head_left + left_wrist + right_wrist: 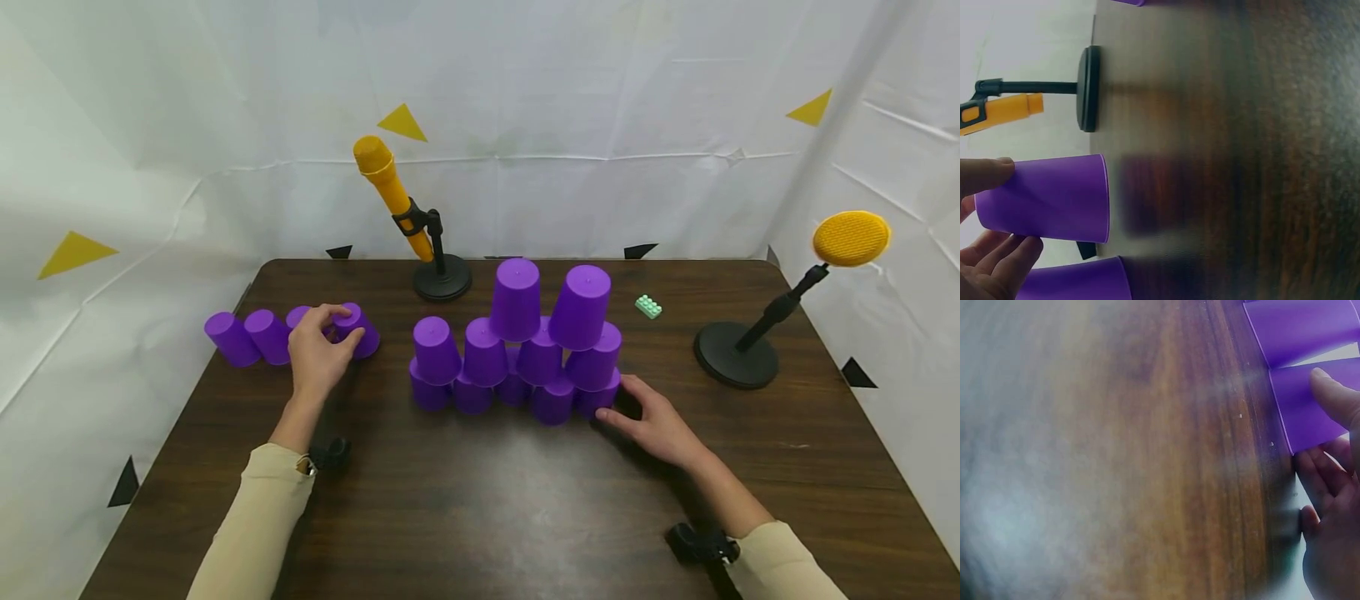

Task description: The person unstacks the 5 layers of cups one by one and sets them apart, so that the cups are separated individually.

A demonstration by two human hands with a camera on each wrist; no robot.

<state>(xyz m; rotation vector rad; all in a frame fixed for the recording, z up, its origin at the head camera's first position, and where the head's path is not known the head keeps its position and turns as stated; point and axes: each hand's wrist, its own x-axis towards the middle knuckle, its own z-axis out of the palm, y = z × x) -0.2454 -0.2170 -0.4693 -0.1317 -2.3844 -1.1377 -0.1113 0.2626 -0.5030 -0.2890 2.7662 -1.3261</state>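
In the head view, my left hand (318, 354) pinches an upside-down purple cup (357, 332) between thumb and fingers, at the right end of a short row on the left. The left wrist view shows this cup (1047, 197) close up; whether its rim touches the table cannot be told. A tiered stack of upside-down purple cups (485, 354) stands mid-table, with two cups (516, 300) on its top tier. Around the bottom right cup (597, 398) of the stack, my right hand (660, 425) holds thumb and fingers on either side. The right wrist view shows the thumb against the cup (1316, 403).
Left of my left hand stand more purple cups (231, 339). Behind the stack, a yellow microphone (390, 187) leans on a black stand. A round yellow microphone (851, 239) stands at the right. A small mint-green toy brick (648, 307) lies behind the stack's right end.
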